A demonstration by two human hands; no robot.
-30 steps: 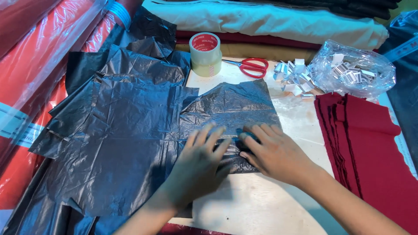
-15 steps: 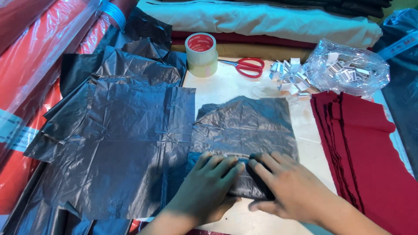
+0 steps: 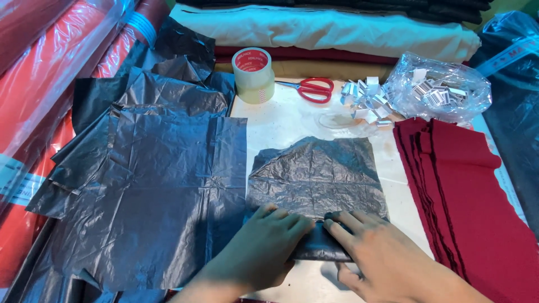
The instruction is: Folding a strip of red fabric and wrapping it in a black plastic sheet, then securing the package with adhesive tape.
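Note:
A crinkled black plastic bag [image 3: 317,175] lies flat on the white table [image 3: 292,120], its near edge rolled or folded over. My left hand [image 3: 264,241] presses on that near edge with fingers spread flat. Beside it, my right hand [image 3: 382,255] also rests on the folded edge, its fingers curled over the fold. The fingertips of the two hands nearly meet at the middle of the fold. Part of the bag's near edge is hidden under my hands.
A pile of larger black plastic sheets [image 3: 151,185] lies at the left, over red fabric rolls [image 3: 50,73]. A tape roll [image 3: 253,75], red scissors [image 3: 311,88], a clear bag of small tags [image 3: 441,87] and stacked dark red cloth [image 3: 471,202] surround the bag.
My hands have slid toward me along the black bag, from its middle to its near edge, where a fold now shows. The bag lies smoother behind them.

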